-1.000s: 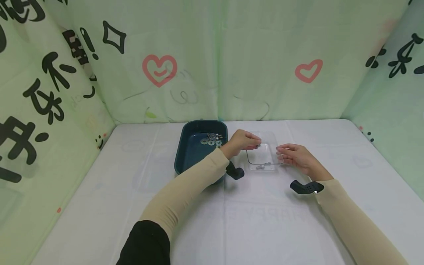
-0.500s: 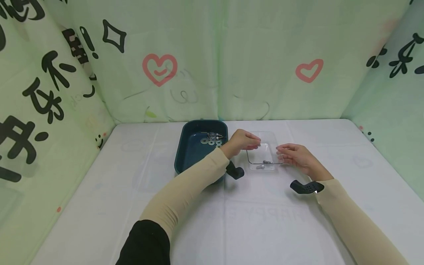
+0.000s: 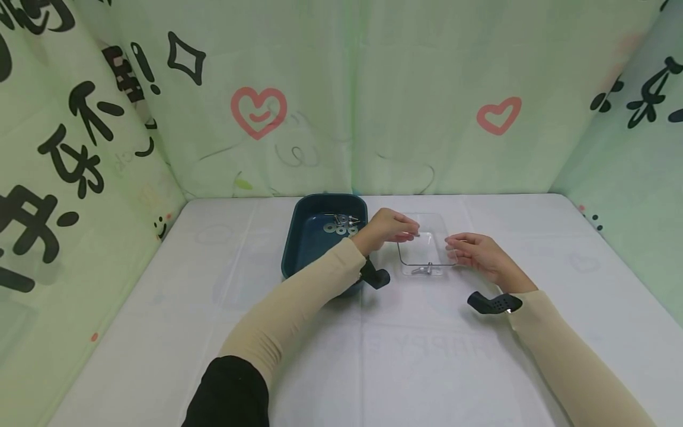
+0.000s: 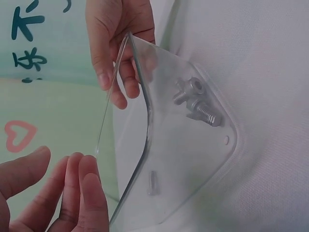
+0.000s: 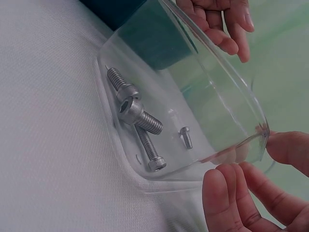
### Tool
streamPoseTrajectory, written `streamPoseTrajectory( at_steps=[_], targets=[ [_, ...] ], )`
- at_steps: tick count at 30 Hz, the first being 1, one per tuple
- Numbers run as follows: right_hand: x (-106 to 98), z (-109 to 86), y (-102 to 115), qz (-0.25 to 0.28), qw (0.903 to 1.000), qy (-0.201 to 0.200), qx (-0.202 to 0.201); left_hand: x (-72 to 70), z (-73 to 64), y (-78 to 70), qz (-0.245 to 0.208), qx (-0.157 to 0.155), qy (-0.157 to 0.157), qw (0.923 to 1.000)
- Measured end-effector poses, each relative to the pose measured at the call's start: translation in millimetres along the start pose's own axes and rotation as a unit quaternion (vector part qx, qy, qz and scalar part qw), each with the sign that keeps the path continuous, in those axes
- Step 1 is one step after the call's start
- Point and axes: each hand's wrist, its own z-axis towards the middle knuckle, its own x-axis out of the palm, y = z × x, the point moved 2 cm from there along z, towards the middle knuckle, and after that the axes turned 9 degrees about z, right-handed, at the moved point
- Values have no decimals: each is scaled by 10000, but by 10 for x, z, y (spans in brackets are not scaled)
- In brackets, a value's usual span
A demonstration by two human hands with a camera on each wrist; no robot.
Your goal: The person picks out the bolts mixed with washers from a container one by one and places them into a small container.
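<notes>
A clear plastic box (image 3: 433,223) stands on the white table, with several metal socket-head bolts (image 5: 141,116) lying in its near end. My right hand (image 3: 476,254) grips the box's right side by a corner, thumb at the rim and fingers against the outer wall (image 5: 236,198). Over the box's left side hovers my left hand (image 3: 392,228). Its thumb (image 4: 29,166) and fingertips are apart, with nothing between them in the left wrist view. Bolts (image 4: 198,101) also show through the clear wall there.
Left of the box is a dark teal tray (image 3: 290,249), partly hidden by the left forearm. Flat washers (image 3: 340,229) and shiny metal hardware (image 3: 344,220) lie inside it. Green printed curtains (image 3: 416,148) enclose the white table (image 3: 427,344) at the back and sides.
A bolt has dropped from my left hand and now lies in the box with the others. The left hand has shifted very slightly left; the right hand keeps its grip.
</notes>
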Motion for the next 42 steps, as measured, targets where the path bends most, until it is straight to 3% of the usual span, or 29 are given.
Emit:
streamPoseTrajectory(
  at_steps=[7,21,33,42],
  targets=[
    [-3,7,-16,-17,10000,-33,34,-76,-62,-43,-33,38,120,9999],
    [-8,10,-21,-86,10000,-25,8,-376,-236,-121,495,171,242,9983],
    [-12,13,-21,-66,10000,-13,15,-667,-309,-131,553,15,124,9984],
    [-10,20,-23,-55,10000,-14,17,-832,-264,-57,438,9,-108,9990]
  ],
)
